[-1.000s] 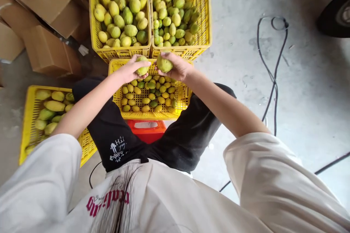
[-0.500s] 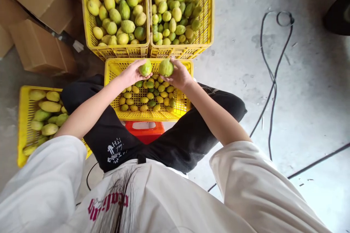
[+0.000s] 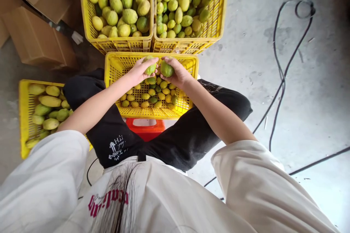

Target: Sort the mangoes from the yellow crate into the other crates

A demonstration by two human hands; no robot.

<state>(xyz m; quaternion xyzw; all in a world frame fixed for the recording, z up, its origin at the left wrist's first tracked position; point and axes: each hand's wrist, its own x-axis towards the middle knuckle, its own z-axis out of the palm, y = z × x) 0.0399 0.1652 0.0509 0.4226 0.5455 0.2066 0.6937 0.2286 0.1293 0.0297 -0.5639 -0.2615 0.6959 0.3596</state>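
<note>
Your two bare hands, each with a fruit, above a yellow perforated plastic crate.
The fingers of your left hand curl round a green-yellow rounded fruit; those of your right hand grip a green rounded fruit just beside it. Below your fingers, small yellow and green fruits lie in the crate; beyond them stand a left full yellow crate and a right full yellow crate. The grey, scuffed floor spreads to their right, bearing a looped black cable; brown cardboard boxes lie well to their left.
</note>
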